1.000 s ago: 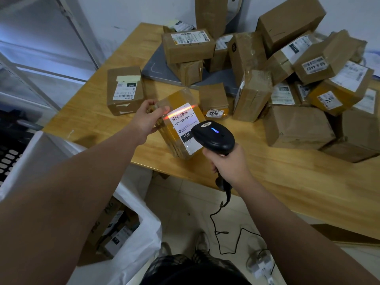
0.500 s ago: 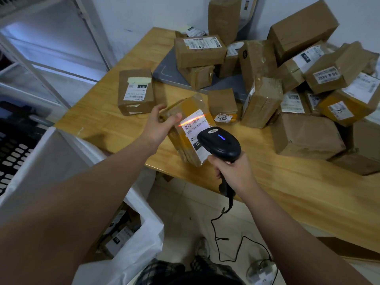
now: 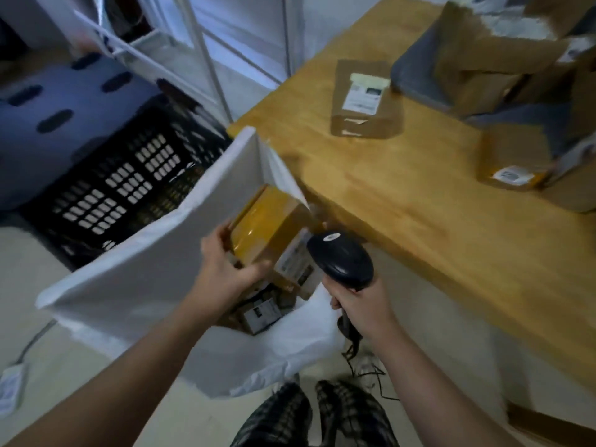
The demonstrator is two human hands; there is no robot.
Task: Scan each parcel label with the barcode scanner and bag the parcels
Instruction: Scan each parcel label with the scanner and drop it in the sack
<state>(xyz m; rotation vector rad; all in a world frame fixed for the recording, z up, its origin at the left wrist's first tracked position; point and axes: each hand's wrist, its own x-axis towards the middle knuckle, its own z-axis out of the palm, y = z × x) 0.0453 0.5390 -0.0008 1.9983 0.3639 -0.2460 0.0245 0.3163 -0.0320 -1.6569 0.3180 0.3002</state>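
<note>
My left hand [image 3: 225, 269] grips a tape-wrapped brown parcel [image 3: 269, 227] and holds it over the mouth of the white bag [image 3: 135, 269], which stands open beside the table. The parcel's white label [image 3: 295, 262] faces right and down. Other parcels [image 3: 261, 309] lie deep inside the bag. Just right of the parcel, my right hand [image 3: 358, 304] holds the black barcode scanner [image 3: 342, 258] by its handle; its cable hangs to the floor. No red scan line shows.
The wooden table [image 3: 403, 195] runs along the right, bearing a labelled box [image 3: 362, 98] and a blurred pile of parcels [image 3: 516, 75]. A black perforated crate [image 3: 122, 185] sits left of the bag, with a white metal frame [image 3: 200, 50] behind it.
My left hand has carried the parcel off the table, down and left to the bag's opening. The scanner's red line no longer falls on the label. My view has swung left and down.
</note>
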